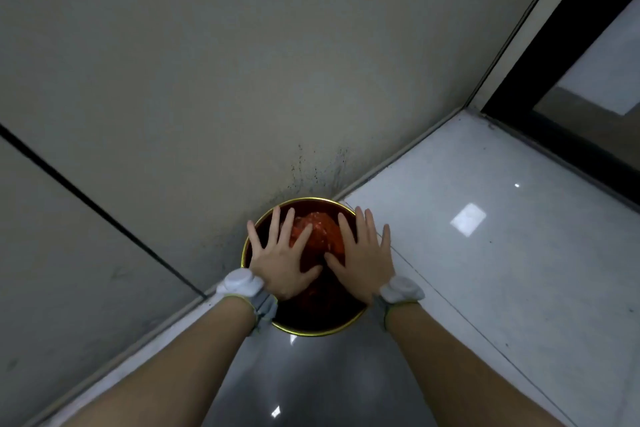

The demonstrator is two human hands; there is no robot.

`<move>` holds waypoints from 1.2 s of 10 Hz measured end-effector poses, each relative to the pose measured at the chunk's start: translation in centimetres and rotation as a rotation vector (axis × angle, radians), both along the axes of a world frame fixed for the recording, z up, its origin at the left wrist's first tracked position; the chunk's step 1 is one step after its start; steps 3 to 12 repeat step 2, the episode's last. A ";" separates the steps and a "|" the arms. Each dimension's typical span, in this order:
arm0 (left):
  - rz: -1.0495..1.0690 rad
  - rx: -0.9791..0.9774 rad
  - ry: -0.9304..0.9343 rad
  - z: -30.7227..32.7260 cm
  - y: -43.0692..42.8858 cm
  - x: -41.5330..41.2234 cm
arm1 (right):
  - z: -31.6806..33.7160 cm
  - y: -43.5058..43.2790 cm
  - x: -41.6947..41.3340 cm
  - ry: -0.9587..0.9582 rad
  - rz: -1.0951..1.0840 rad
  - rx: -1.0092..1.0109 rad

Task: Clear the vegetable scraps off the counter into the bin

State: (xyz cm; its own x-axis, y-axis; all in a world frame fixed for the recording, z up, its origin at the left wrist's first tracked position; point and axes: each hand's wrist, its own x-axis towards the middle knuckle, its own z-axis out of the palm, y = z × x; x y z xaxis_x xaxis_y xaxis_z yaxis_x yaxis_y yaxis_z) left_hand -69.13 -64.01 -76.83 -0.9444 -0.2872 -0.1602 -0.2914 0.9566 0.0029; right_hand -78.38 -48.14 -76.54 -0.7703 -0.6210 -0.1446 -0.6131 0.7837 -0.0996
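Left hand [282, 258] and right hand [362, 258] splayed flat (thumbs nearly touching).

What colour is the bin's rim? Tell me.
The bin's rim is gold; the head view shows it.

Left hand [282, 258], right hand [360, 258] spread flat above bin [311, 331] (orange scraps [323, 230] inside)

Dim, cool grey indoor light. The glossy floor [485, 270] carries hard white glare patches, the brightest to the right of the bin [322, 315], with smaller glints near the bottom edge. Wall [242, 45] flatly lit, faintly shaded low down. Bin interior dark. Overall soft, slightly blurred. Straight lines bow toward the edges.
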 end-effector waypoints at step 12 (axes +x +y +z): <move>0.068 0.147 -0.117 9.8 1.0 4.0 | 11.6 1.2 2.3 -0.203 -0.150 -0.039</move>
